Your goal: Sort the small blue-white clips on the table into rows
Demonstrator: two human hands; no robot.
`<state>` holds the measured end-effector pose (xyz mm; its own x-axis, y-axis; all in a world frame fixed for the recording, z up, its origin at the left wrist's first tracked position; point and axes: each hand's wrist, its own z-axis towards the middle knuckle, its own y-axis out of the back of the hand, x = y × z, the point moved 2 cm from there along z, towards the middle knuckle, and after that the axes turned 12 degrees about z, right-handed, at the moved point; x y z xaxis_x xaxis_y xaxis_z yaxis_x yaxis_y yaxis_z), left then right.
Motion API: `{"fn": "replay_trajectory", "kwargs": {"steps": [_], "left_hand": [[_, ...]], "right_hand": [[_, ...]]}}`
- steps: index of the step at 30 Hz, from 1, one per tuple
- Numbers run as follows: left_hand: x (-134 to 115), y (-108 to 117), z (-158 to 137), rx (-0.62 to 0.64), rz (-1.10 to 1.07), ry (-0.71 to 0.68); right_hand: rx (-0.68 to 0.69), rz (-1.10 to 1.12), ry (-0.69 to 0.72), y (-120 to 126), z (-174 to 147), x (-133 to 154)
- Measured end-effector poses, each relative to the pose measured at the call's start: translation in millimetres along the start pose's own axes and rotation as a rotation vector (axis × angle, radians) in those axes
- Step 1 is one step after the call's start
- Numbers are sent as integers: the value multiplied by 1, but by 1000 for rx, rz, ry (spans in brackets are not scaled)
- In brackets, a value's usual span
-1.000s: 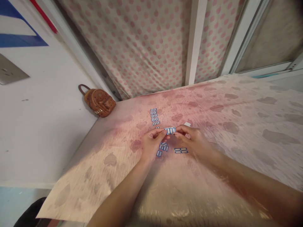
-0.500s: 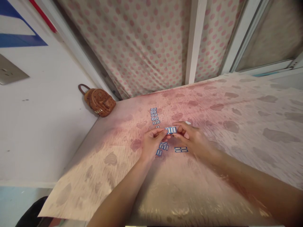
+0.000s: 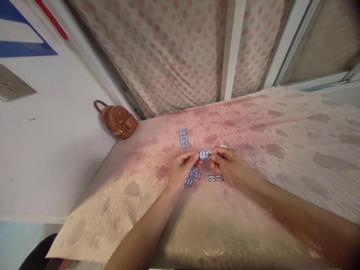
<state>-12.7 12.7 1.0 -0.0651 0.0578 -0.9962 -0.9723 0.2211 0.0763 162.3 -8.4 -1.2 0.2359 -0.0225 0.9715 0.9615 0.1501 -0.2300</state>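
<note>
Between my two hands, just above the table, is a small strip of blue-bordered white labels [image 3: 205, 154]. My left hand [image 3: 184, 165] pinches its left end between thumb and fingers. At the right end, my right hand [image 3: 223, 159] grips it, thumb and forefinger pressed together. Beyond my left hand, similar blue-edged label pieces [image 3: 184, 138] lie in a column of short rows. Below the hands rests a loose cluster of blue-edged pieces [image 3: 194, 173], and to its right a flat group of them [image 3: 215, 178]. The print on the labels is too small to read.
A patterned plastic cover [image 3: 135, 213] lies over the table. At its far left corner, against the wall, sits a small brown backpack-shaped pouch [image 3: 119, 122]. A white scrap [image 3: 223, 146] lies behind my right hand. A polka-dot curtain [image 3: 168, 56] hangs behind the table.
My right thumb and forefinger have closed over the strip's right end, covering part of it. The strip has shifted slightly right, showing more of its left end. The pieces on the table stay put.
</note>
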Motion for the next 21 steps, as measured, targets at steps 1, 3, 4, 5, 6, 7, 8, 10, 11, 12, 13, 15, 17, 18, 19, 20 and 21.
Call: {"fn": "replay_trajectory", "kwargs": {"steps": [1, 3, 4, 5, 6, 7, 8, 10, 11, 12, 13, 15, 17, 18, 19, 20, 21], "left_hand": [[0, 0, 0, 4, 3, 1], [2, -2, 0, 17, 12, 4], [2, -2, 0, 24, 19, 6], [2, -3, 0, 28, 30, 5], [3, -3, 0, 29, 43, 3], [3, -3, 0, 28, 61, -2], [3, -3, 0, 22, 84, -12], [3, -2, 1, 4, 142, -39], [3, 0, 2, -10, 171, -55], [3, 2, 4, -31, 190, -71], [2, 6, 6, -62, 197, -85], [1, 16, 11, -148, 192, -114], [0, 30, 17, -240, 185, -144], [-1, 36, 20, -278, 184, -158], [-2, 43, 23, -306, 182, -168], [-3, 48, 26, -328, 172, -174], [-4, 53, 28, -346, 157, -176]], "right_hand": [[-2, -1, -6, 0, 0, -1], [1, -15, -11, 1, 1, -1], [8, -22, -10, 1, 0, -1], [15, -25, -9, 1, 0, 0], [18, -25, -9, 1, 0, 0], [20, -27, -11, 1, 0, -1], [21, -33, -12, 1, 0, -1], [20, -51, -8, 2, 0, -3], [23, -67, 2, 2, 1, -4], [26, -91, 21, 3, 1, -5], [32, -130, 49, 3, 2, -6], [51, -265, 134, 4, 3, -7], [102, -449, 234, 1, 5, -7], [140, -536, 276, -2, 6, -7], [185, -610, 300, -6, 7, -9], [215, -672, 305, -10, 8, -10], [230, -729, 292, -15, 10, -13]]}}
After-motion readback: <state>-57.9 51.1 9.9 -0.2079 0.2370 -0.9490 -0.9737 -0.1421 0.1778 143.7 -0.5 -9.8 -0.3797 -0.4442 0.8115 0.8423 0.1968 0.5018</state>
